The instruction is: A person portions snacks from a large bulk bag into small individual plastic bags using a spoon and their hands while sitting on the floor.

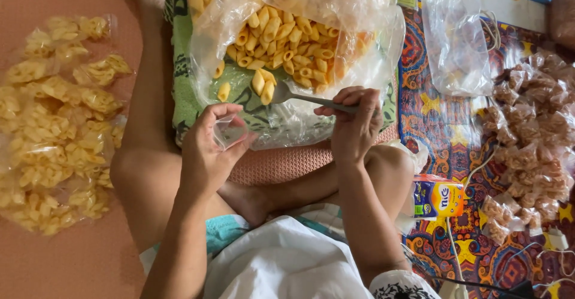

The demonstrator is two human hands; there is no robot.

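My right hand (354,126) grips a metal spoon (299,97) carrying tube snacks at the mouth of the big clear bag (287,41). My left hand (211,149) pinches a small empty plastic pouch (229,132) open, just beside the spoon. Filled packets (57,125) lie left.

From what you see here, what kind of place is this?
Probably a home floor used for packing snacks: a person sits cross-legged on a patterned mat, beside piles of small filled bags and a big bag of yellow snacks.

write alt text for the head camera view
A seated person's right hand spoons tube snacks with a spoon from a big bag; the left hand holds a small clear bag.
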